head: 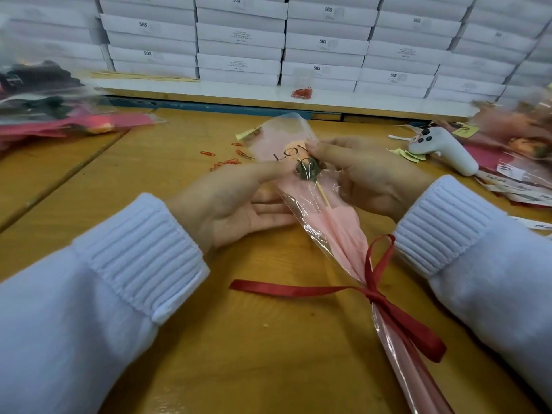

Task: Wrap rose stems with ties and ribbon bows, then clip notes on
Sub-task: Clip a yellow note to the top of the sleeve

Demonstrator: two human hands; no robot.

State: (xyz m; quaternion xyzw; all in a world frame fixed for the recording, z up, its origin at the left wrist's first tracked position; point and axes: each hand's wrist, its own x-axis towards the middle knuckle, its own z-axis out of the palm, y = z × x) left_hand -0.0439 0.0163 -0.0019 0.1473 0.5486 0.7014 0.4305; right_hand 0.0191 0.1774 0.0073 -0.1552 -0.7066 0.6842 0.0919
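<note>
**Both hands on the wrapped rose**

The wrapped rose lies mid-way across the table, its red ribbon bow tied at the near end. The left hand, palm up, grips it between thumb and fingers. The right hand pinches the wrap (fingertips bunched). Paper clips lie just left.

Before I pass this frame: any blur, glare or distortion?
Head view: the left hand, right hand and wrapped rose are sharp; the left bouquet pile and right bouquet pile are smeared; glare streaks the cellophane near the red ribbon; the stacked white boxes bow from wide-angle distortion; lighting even, shadows soft.
</note>
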